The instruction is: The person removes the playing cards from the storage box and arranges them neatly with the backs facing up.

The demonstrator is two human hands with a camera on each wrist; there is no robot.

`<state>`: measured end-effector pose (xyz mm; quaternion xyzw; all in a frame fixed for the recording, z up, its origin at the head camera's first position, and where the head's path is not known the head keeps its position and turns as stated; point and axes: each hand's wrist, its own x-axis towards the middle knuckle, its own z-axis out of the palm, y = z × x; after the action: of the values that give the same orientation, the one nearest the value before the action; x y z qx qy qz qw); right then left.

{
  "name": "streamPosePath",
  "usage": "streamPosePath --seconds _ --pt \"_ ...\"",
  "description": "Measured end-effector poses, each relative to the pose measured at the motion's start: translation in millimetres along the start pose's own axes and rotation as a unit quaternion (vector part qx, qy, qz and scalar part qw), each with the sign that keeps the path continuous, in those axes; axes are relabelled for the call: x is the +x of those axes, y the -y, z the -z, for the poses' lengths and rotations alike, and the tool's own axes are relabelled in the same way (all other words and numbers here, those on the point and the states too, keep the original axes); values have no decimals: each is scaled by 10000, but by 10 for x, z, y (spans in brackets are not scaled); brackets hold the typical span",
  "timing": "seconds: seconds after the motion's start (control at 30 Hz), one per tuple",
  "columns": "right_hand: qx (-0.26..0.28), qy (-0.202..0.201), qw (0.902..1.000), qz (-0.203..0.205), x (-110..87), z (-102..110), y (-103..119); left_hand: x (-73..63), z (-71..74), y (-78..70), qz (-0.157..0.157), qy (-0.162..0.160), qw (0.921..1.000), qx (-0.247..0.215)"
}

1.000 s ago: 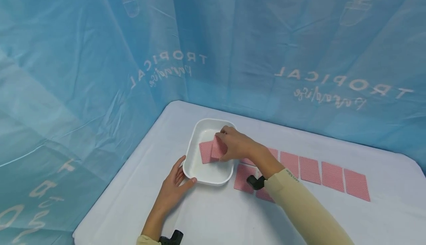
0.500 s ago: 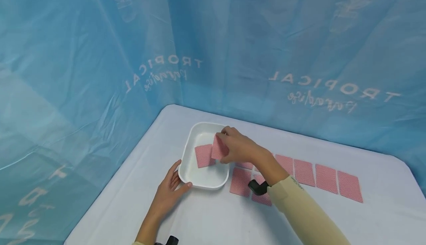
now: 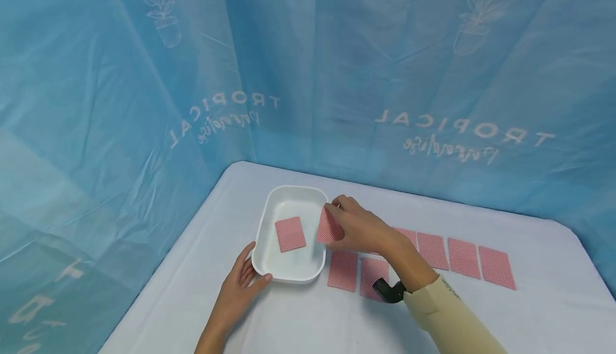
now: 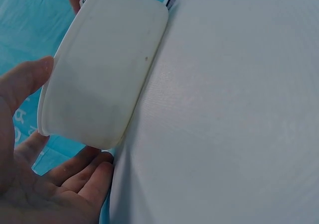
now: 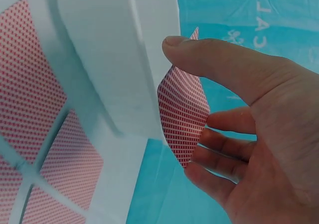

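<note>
In the head view, a white rectangular tray stands on the table with one playing card, red patterned back up, lying in it. My left hand holds the tray's near left corner; the left wrist view has the thumb at the rim and the fingers around the corner. Over the tray's right rim, my right hand pinches another playing card between thumb and fingers. In the right wrist view this held card is bent into a curve beside the tray's outer wall.
To the right of the tray, several more red-backed cards lie in two rows on the white-covered table, partly hidden by my right forearm. A blue printed curtain surrounds the table's far and left edges.
My right hand has moved right with its card, from over the card in the tray to the right rim. The left hand keeps its place on the tray; the head view has shifted slightly.
</note>
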<state>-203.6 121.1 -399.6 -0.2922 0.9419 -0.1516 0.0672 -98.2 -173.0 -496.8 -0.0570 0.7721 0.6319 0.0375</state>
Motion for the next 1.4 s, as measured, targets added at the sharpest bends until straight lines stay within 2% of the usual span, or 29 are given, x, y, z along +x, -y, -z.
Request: streamPosePath --seconds 0.23,0.5,0.63,0.97,1.4 --pt "-26 -72 9998 -175 -206 -96 -136 -14 -42 43 73 -67 9999 -32" --pt "241 103 9995 -169 -483 -234 -237 -118 -85 141 247 -132 9996 26" --pt "193 -10 9996 -212 -546 -250 -288 -92 -80 159 164 -146 9997 -104" --pt "106 8 9994 -332 -695 -228 -471 -34 -45 61 32 -111 9999 -10" --pt "128 100 9975 -694 -875 -290 -548 5 -13 11 -31 -21 10000 2"
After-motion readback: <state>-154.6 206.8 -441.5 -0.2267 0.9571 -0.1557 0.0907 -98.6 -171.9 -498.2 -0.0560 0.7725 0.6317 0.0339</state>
